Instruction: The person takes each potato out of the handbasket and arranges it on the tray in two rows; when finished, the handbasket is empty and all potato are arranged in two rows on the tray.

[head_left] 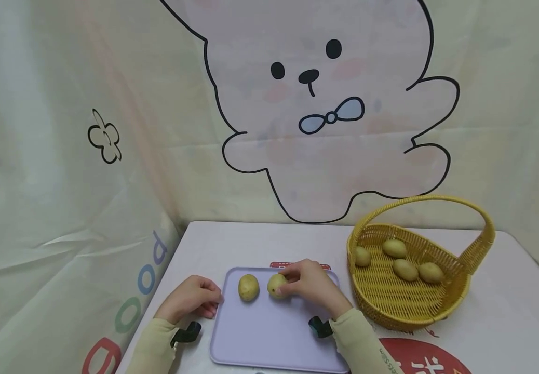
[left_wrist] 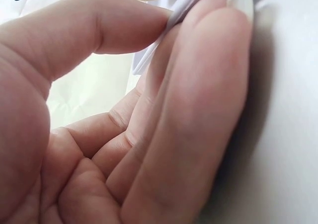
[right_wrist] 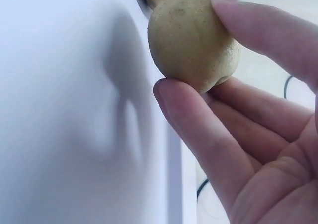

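My right hand (head_left: 310,284) pinches a potato (head_left: 276,285) between thumb and fingers over the upper part of a lilac tray (head_left: 274,337). In the right wrist view the potato (right_wrist: 191,40) is held at the fingertips, with its shadow on the tray's surface. A second potato (head_left: 248,288) lies on the tray to the left. At the tray's left rim, my left hand (head_left: 194,297) grips the edge; in the left wrist view the thumb (left_wrist: 129,30) lies on one side of the rim and the curled fingers (left_wrist: 198,85) on the other.
A yellow woven basket (head_left: 405,306) with a tall handle stands right of the tray, with several potatoes (head_left: 405,270) inside. The white table (head_left: 260,244) meets a printed curtain at the back. Red printing (head_left: 419,358) marks the table near the right sleeve.
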The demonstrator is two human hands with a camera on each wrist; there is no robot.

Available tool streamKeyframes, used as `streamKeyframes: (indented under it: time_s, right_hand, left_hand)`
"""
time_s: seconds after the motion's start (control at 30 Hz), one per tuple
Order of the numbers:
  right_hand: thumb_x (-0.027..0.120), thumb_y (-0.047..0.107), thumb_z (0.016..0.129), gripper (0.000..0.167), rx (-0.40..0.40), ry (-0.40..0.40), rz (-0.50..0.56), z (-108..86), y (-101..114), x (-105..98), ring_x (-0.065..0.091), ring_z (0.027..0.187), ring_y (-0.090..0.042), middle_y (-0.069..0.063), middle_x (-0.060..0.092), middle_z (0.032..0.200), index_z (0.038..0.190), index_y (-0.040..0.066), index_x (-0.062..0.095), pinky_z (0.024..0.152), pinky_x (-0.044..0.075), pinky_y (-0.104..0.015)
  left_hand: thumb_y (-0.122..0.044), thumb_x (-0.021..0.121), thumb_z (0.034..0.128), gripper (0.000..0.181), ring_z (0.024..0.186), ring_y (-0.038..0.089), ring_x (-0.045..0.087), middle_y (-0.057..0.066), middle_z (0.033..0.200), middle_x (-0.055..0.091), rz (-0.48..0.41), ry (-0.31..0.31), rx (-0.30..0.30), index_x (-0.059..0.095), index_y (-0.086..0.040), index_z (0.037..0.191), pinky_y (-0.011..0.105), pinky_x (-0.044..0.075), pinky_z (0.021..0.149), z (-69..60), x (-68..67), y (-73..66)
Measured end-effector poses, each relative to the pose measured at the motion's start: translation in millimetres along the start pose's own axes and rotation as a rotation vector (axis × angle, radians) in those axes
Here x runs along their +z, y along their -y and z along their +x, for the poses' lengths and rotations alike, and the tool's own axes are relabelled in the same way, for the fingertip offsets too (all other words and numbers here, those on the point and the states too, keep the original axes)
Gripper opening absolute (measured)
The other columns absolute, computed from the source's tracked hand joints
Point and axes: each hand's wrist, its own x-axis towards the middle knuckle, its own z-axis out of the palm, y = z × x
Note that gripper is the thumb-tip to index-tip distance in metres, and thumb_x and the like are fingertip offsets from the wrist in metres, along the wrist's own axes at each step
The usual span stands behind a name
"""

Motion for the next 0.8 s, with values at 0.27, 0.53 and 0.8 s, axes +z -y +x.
streamKeyframes:
  time_s: [0.27,0.53,0.8]
  right_hand:
    - [0.095,0.026,0.081,0.043,0.003,-0.001,0.002,2.8,2.7,13.8,0.069,0.096,-0.014,-0.001,0.08,0.105,0.117,0.008,0.082,0.083,0.059,-0.033]
    - [0.095,0.022,0.08,0.044,0.018,-0.004,0.01,3.5,5.0,16.5,0.069,0.096,-0.014,-0.003,0.08,0.106,0.119,0.005,0.081,0.084,0.059,-0.035]
    - [0.094,0.021,0.081,0.037,0.009,-0.004,-0.02,4.6,7.6,17.8,0.066,0.094,-0.014,-0.001,0.079,0.101,0.113,0.007,0.083,0.082,0.057,-0.033]
  left_hand:
    - [-0.013,0.077,0.0907,0.016,0.06,0.012,0.068,0.005,0.073,0.069,0.006,-0.001,0.002,0.075,0.001,0.098,0.028,0.064,0.06,0.9,0.3,1.5]
    - [-0.014,0.078,0.0907,0.016,0.059,0.011,0.068,0.005,0.072,0.07,0.022,0.004,0.001,0.074,0.001,0.097,0.028,0.063,0.059,0.5,-0.3,0.5]
    - [-0.014,0.078,0.0913,0.018,0.059,0.011,0.068,0.005,0.071,0.07,0.022,0.014,0.001,0.074,0.002,0.1,0.028,0.063,0.059,0.5,-0.2,-1.2]
